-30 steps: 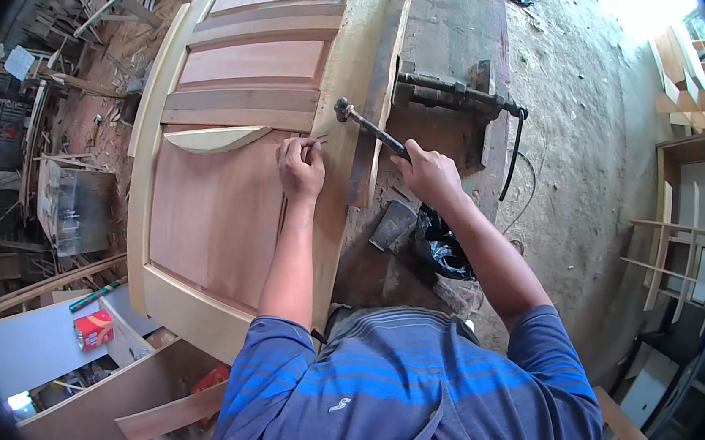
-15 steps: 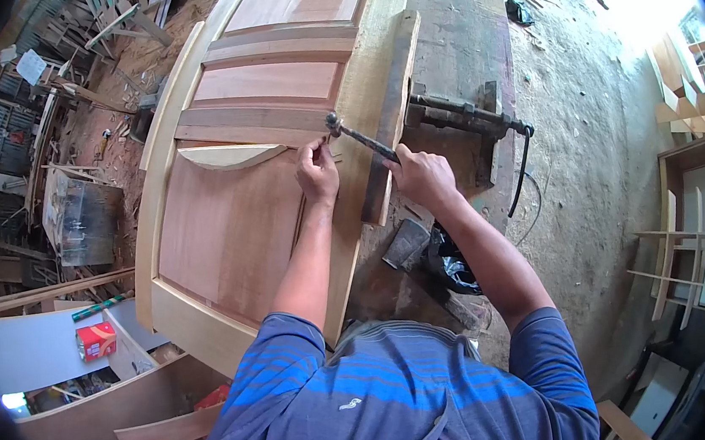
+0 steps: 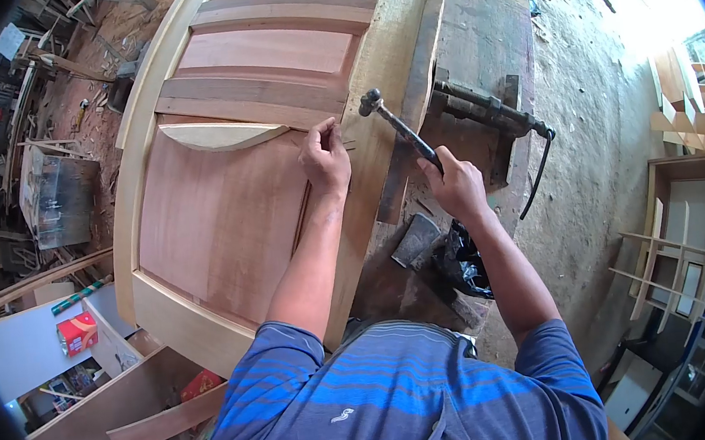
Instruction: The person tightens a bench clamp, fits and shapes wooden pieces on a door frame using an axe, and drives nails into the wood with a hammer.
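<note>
A wooden panel door (image 3: 224,207) lies flat in front of me. Over its right side, at the inner edge of the frame, my left hand (image 3: 326,161) is closed in a pinch; whatever its fingertips hold is too small to make out. A few thin nails (image 3: 350,145) seem to lie on the frame beside those fingers. My right hand (image 3: 455,183) grips a hammer (image 3: 405,133) by its handle, with the head raised a little right of the left fingertips. A curved pale wood piece (image 3: 226,136) rests across the top of the lower panel.
Right of the door, a wood strip (image 3: 418,86) runs along the workbench (image 3: 480,4), and a metal vise (image 3: 490,109) is mounted there. Below it sits a black plastic bag (image 3: 463,264). A red box (image 3: 77,334) stands at left. Wooden frames (image 3: 684,230) lean at right.
The hammer head has drawn back to the right and up from the left fingertips. My left hand stays pinched near the same spot. The whole view has shifted slightly.
</note>
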A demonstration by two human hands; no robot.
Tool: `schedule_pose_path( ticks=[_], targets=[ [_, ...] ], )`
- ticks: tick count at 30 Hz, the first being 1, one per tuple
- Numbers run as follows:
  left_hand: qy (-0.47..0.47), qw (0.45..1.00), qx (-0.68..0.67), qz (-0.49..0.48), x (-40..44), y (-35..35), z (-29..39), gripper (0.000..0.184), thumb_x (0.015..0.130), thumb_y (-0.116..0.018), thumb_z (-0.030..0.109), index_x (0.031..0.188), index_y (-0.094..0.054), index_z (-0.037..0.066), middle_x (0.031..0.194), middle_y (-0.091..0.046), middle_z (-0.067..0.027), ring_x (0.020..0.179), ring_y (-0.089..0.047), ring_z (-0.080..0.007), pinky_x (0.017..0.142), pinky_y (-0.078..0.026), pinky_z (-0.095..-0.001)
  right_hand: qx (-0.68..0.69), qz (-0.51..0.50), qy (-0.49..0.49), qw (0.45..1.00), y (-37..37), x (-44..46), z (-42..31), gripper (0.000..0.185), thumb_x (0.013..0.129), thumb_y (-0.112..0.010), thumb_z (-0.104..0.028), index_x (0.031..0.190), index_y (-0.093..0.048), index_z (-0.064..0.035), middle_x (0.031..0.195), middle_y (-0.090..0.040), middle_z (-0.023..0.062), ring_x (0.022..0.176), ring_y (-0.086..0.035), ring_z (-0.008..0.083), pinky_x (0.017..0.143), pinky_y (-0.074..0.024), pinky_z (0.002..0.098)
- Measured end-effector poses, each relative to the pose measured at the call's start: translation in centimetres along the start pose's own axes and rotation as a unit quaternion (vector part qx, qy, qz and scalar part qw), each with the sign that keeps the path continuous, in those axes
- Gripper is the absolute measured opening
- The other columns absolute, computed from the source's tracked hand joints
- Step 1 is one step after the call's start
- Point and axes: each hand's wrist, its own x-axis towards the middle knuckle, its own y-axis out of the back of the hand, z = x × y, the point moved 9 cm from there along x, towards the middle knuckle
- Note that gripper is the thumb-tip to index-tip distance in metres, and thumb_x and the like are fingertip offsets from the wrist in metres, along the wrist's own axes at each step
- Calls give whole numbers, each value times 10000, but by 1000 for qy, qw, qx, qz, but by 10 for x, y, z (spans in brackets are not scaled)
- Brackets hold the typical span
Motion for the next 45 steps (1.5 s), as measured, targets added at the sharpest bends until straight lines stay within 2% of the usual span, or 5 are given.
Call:
schedule_pose_path(
  ticks=[17, 28, 35, 39, 45],
  targets=[
    [-20, 999, 22, -29, -3, -2, 14, 385, 908, -815, 25, 1277, -709, 54, 937, -818, -80, 787, -778, -200, 730, -631, -363, -23, 22, 149, 988, 20, 7, -43, 299, 1062, -716, -362, 998, -650, -77, 695, -665, 195, 688, -718, 437, 620, -534, 526],
    [-29, 1000, -3, -9, -4, 0, 14, 368, 915, -693, -44, 1270, -695, 50, 976, -801, -104, 803, -786, -220, 732, -639, -363, -12, 12, 154, 988, 21, 13, -41, 326, 1062, -683, -397, 998, -597, -89, 727, -689, 209, 704, -713, 458, 634, -532, 586],
    [19, 1000, -7, 4, -2, 6, 1, 381, 999, -523, -47, 1366, -608, 8, 1180, -731, -150, 1028, -710, -230, 945, -589, -392, 129, 60, 124, 982, 65, 6, -67, 265, 1044, -731, -330, 1017, -613, -95, 704, -672, 192, 678, -710, 451, 588, -529, 543],
    [4, 1000, -12, 22, -3, 9, 7, 361, 1030, -478, -52, 1366, -599, -4, 1205, -721, -158, 1026, -710, -244, 959, -583, -399, -107, -63, 105, 987, 10, 16, -35, 314, 1061, -696, -389, 988, -609, -97, 722, -676, 211, 724, -712, 463, 648, -537, 564],
    [-6, 1000, -2, 23, -3, 9, 5, 368, 1035, -445, -70, 1377, -573, -23, 1224, -699, -175, 1048, -712, -258, 966, -586, -410, 132, 36, 125, 983, 48, 0, -59, 338, 1060, -692, -428, 1008, -632, -100, 746, -701, 199, 727, -719, 470, 656, -541, 574]
  ],
)
